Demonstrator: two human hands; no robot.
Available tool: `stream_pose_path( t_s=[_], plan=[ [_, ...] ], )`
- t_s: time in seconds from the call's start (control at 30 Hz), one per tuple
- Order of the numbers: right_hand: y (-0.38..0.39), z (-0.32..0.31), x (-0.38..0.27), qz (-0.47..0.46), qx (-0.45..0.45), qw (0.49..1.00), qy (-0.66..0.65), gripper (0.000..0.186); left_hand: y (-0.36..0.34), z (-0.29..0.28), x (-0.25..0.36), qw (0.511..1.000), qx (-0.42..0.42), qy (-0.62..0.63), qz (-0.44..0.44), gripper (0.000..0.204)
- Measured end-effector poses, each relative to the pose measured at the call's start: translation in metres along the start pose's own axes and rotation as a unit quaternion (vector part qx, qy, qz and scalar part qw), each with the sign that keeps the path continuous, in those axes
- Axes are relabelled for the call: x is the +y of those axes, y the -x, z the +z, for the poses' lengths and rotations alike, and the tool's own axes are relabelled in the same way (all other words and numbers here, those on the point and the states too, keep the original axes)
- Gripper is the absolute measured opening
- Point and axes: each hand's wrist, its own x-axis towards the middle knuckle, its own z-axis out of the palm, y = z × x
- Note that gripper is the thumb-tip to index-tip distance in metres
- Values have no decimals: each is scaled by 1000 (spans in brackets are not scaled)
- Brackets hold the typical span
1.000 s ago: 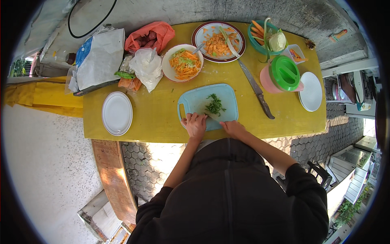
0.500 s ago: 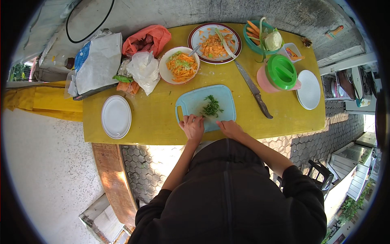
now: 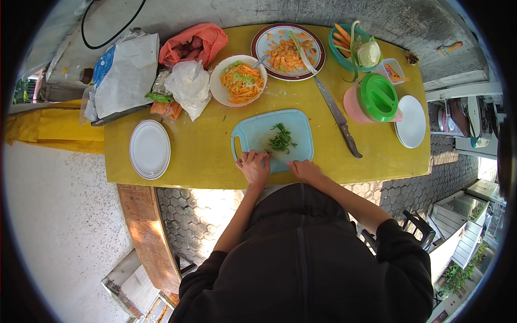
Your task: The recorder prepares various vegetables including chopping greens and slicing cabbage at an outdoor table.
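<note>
On a light-blue cutting board (image 3: 250,126) lies a pile of chopped green herbs (image 3: 281,137). My left hand (image 3: 254,167) is at the board's front left, fingers curled and pressed on a few green sprigs (image 3: 267,152), mostly hidden beneath them. My right hand (image 3: 305,170) grips a small knife (image 3: 280,158) at the front right, its thin blade low on the board beside my left fingertips. A large dark-handled knife (image 3: 337,117) lies right of the board, untouched.
Along the back are bags (image 3: 187,86), a bowl of shredded carrot (image 3: 241,82), a rimmed plate of carrot pieces (image 3: 283,56), a bowl of vegetables (image 3: 368,54) and a green-lidded pink jug (image 3: 357,107). Plates (image 3: 149,148) (image 3: 410,121) sit at either end. A wooden bench (image 3: 142,231) is below left.
The view has shifted slightly. Both hands have stayed at the board's front edge, with only small movements at the fingers and knife.
</note>
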Motion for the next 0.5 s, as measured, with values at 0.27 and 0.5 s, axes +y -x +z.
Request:
stream_pose_path(
  t_s=[0.27,0.5],
  plan=[
    [-16,4,-17,-17,4,1000,11,56,-1,-1,0,999,14,-19,28,10],
    [-4,-13,6,-7,-17,1000,-2,57,-1,-5,2,999,8,-28,28,9]
  ],
)
